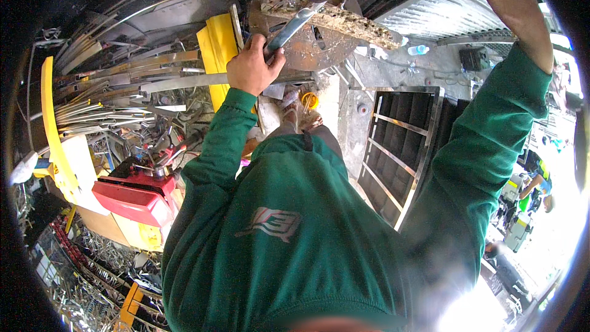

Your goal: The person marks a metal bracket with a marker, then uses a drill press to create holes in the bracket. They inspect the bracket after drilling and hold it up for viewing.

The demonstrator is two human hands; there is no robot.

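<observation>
Fingers of the left hand (pixel 251 67) are clenched around a flat steel bar (pixel 295 24) that slants up over a rusty round plate (pixel 313 49), the green sleeve stretched forward. Right hand: raised to the upper right edge and cut off there, so its grip cannot be told. A yellow sheet (pixel 218 55) hangs just left of the fist, with metal strips (pixel 110 98) beyond and a red machine (pixel 135 197) lower left.

Shiny flat steel bar (pixel 294 24), slanting up to rusty round plate (pixel 313 40)
</observation>
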